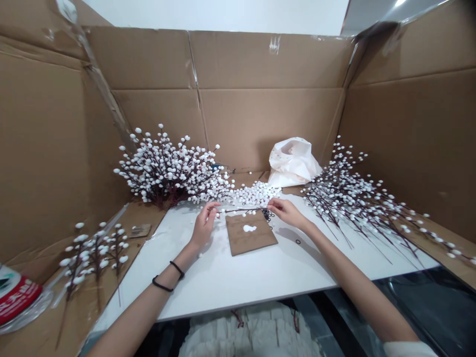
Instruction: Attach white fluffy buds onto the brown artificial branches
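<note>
A thin dark berry stem (pixel 241 209) stretches level between my hands, with a few small white balls near its left part. My left hand (pixel 204 224) has its fingertips closed at the stem's left end. Thumb and fingers of my right hand (pixel 285 212) pinch its right end. Below the stem lies a square of brown cardboard (pixel 253 244) bearing a white blob that looks like glue (pixel 249 228). Just behind, loose white balls (pixel 256 191) are heaped on the white board (pixel 223 287). Small black rings (pixel 268 215) lie beside my right hand.
A dense bunch of white-berry branches (pixel 163 168) stands at back left; more branches (pixel 357 198) lie at right. Three short sprigs (pixel 98 253) and a red-and-white container (pixel 17 297) are at left. A white plastic bag (pixel 293 161) sits before the cardboard wall (pixel 267 109).
</note>
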`<action>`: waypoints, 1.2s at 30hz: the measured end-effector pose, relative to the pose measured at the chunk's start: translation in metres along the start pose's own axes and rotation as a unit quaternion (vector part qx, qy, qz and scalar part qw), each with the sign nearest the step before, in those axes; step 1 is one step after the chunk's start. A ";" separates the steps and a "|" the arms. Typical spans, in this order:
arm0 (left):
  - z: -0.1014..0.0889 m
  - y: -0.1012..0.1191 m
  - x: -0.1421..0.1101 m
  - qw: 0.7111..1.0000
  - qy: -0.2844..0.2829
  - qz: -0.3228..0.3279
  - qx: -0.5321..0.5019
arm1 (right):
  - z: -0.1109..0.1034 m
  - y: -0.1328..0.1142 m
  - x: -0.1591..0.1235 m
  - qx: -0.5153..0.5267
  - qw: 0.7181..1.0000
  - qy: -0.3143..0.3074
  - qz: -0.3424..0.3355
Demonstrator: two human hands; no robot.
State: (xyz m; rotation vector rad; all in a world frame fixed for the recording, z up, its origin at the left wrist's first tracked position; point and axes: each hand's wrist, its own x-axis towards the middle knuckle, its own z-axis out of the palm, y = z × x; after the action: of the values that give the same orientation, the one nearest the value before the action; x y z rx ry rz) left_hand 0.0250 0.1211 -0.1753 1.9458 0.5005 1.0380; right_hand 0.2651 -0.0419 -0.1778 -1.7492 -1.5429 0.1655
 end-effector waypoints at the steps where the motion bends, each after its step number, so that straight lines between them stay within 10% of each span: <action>1: -0.001 -0.001 0.000 1.000 -0.019 0.016 0.017 | -0.004 0.001 0.000 0.002 1.000 0.004 -0.002; 12: -0.013 -0.008 0.006 0.922 -0.205 0.205 0.256 | -0.026 0.005 -0.004 -0.024 0.998 -0.016 -0.049; 36: -0.019 -0.003 0.003 0.830 -0.264 0.323 0.371 | -0.015 0.007 -0.006 -0.091 0.991 -0.038 -0.091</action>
State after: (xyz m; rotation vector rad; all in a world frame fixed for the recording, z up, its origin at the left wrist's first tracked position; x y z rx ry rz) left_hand 0.0111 0.1346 -0.1705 3.1060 -0.1382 0.6425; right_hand 0.2780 -0.0537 -0.1742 -1.7453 -1.8128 -0.0008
